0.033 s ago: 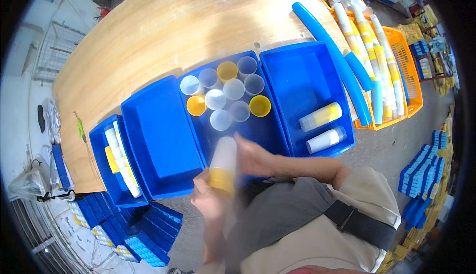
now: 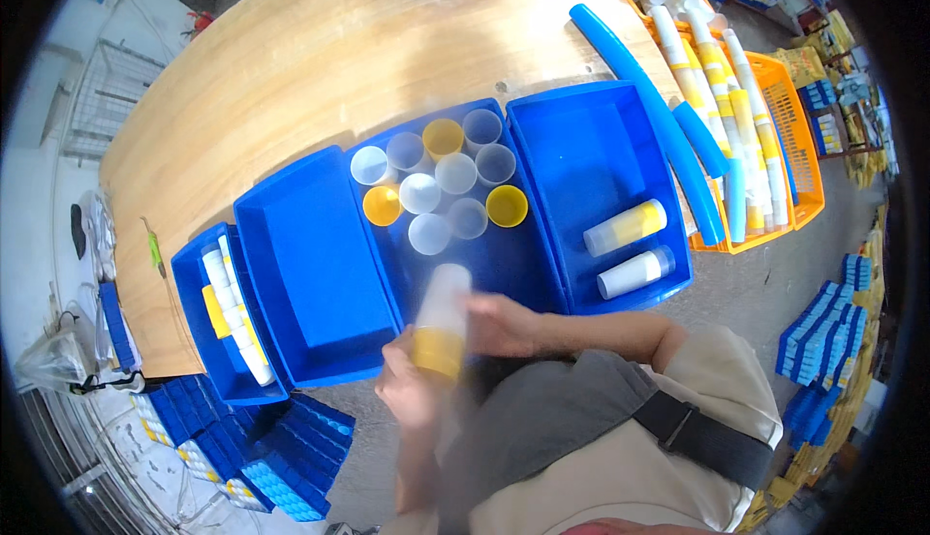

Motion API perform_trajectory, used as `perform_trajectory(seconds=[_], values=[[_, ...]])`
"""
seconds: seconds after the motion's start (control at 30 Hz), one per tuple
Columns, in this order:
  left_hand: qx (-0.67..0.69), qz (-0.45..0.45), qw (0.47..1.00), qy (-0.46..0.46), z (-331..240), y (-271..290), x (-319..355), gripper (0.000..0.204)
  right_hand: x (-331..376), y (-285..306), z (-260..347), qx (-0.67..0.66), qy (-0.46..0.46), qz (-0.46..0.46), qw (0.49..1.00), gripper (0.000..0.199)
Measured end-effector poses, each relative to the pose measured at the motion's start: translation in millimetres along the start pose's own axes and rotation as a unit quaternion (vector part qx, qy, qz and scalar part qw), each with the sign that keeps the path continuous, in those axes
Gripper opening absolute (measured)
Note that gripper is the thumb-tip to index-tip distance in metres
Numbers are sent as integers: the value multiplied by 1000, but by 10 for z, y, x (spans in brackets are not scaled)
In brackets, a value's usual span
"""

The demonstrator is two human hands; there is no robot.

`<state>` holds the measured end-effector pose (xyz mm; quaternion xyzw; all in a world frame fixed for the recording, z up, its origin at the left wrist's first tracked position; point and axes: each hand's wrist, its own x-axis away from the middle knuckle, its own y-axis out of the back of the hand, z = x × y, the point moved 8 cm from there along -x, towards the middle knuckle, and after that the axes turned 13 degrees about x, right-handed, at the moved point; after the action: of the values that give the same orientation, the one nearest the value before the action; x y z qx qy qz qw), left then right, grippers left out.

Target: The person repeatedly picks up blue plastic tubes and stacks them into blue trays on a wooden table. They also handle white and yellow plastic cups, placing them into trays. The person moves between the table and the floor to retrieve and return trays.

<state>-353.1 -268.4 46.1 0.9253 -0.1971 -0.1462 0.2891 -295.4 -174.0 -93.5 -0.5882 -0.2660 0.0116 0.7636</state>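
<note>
My left hand (image 2: 408, 387) grips a stack of plastic cups (image 2: 443, 327), frosted white in its upper part and yellow below. The stack is blurred and stands slightly tilted at the near edge of the middle blue tray (image 2: 518, 256). Against or close beside the stack's right side is my right hand (image 2: 506, 326); its fingers are partly hidden and smeared, so their grip is unclear. Beyond my hands, several single cups stand in that tray: clear ones (image 2: 455, 174), white ones (image 2: 420, 193) and yellow ones (image 2: 507, 206).
A blue tray (image 2: 310, 274) adjoins on the left; the right tray (image 2: 586, 138) holds two lying cup stacks (image 2: 627, 228). A narrow bin (image 2: 194, 293) of cups stands far left. Blue tubes (image 2: 649, 114) lie beside an orange crate (image 2: 800, 138) of long cup stacks. Blue racks (image 2: 262, 438) stand lower left.
My right hand has slid down slightly along the stack's side, its raised thumb lowering. The left hand still grips the stack, which has shifted slightly right.
</note>
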Motion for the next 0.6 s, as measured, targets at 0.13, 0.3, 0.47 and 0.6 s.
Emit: perform_trajectory(seconds=[0.13, 0.3, 0.47, 0.6], values=[[48, 18, 998, -35, 189, -5, -42, 25, 253, 499, 415, 421, 221, -215, 853, 47], [-162, 74, 984, 27, 658, -275, -497, 31, 569, 935, 262, -228, 52, -300, 925, 68], [-134, 30, 989, -61, 589, -246, -725, 35, 1401, 584, 928, 341, 143, -170, 913, 46], [28, 167, 986, -1, 597, -519, -550, 29, 1977, 1065, 1657, 871, 142, -368, 291, 66]])
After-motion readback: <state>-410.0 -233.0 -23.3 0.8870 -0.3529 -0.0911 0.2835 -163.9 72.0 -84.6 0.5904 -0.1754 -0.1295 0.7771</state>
